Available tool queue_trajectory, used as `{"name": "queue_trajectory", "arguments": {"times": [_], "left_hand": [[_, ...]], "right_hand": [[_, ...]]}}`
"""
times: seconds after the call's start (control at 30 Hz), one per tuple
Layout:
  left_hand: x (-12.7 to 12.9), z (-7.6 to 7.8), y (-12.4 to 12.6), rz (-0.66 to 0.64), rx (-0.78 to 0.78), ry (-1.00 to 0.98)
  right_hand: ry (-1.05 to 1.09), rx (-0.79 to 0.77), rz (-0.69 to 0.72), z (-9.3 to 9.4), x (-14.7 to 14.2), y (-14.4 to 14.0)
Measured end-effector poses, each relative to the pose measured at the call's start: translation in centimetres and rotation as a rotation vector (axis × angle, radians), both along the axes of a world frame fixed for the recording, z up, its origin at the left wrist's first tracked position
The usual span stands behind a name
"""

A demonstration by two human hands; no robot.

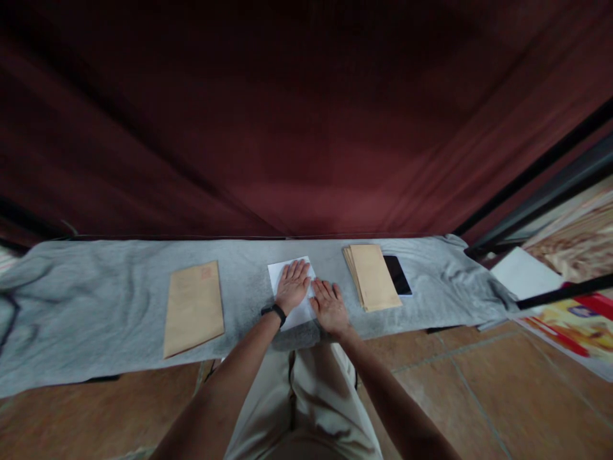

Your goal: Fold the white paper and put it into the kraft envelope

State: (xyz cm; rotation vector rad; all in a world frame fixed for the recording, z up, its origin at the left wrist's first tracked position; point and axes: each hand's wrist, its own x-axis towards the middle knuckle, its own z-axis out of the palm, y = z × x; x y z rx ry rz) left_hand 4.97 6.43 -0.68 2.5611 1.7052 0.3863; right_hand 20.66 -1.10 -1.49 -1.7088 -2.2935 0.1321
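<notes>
Fingers (297, 269) of the left hand (290, 295) and right hand (331, 314) lie extended, gripping nothing, over white paper (299, 314) on the grey-draped table (246, 275); it looks light, flexible and easily creased, best held by its uncovered near edge.

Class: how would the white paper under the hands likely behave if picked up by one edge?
The white paper would probably flex, as it looks thin. It should feel light, with little bulk showing. With the left hand and right hand resting on it, it would likely stay pinned against the grey cloth.
</notes>
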Motion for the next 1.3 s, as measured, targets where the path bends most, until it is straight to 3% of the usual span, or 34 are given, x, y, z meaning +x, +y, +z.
{"name": "queue_trajectory", "arguments": {"times": [0.77, 1.13, 1.3], "left_hand": [[-6.9, -0.2, -2.0, 0.162, 0.020, 0.059], [-8.7, -0.2, -4.5, 0.204, 0.057, 0.045], [-8.3, 0.3, -6.2, 0.198, 0.038, -0.001]], "right_hand": [[-0.014, -0.015, -0.011, 0.7, -0.2, -0.3], [-0.016, -0.001, -0.016, 0.4, -0.2, -0.3], [-0.017, -0.003, -0.021, 0.3, -0.1, -0.3]]}}
